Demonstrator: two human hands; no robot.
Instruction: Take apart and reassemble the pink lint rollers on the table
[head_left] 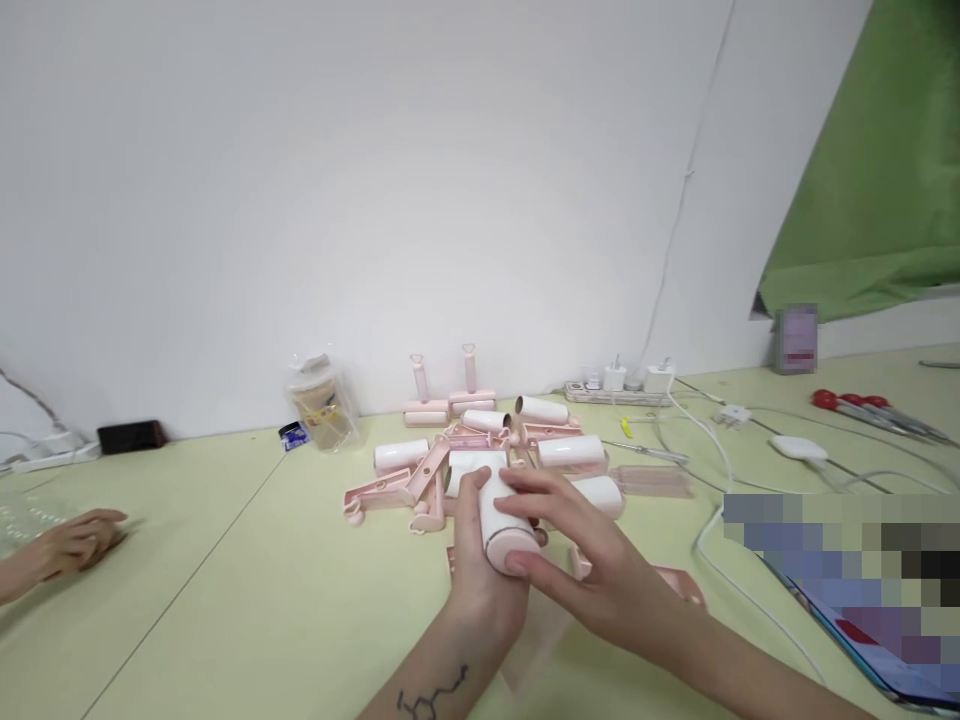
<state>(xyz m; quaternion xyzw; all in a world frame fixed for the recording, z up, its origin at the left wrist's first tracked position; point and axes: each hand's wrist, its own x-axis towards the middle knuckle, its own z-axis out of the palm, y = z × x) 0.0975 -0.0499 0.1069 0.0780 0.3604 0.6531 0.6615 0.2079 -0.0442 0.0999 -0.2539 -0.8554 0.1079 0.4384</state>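
Observation:
My left hand point(474, 570) is wrapped round a white lint-roller roll point(504, 520), held upright just above the pale green table point(240, 600). The fingers of my right hand point(592, 565) lie over the roll's front and lower end. Behind my hands lies a pile of pink lint-roller handles point(409, 485) and white rolls point(571, 452). Two assembled pink rollers point(426, 408) stand upright at the back of the pile. A pink part point(675, 580) lies partly hidden under my right wrist.
Another person's hand point(71, 545) rests on the table at far left. A clear plastic bag point(324, 405) stands by the wall. A power strip point(619, 392) with chargers, white cables point(712, 450), red-handled tools point(870, 410) and a phone point(862, 620) occupy the right side.

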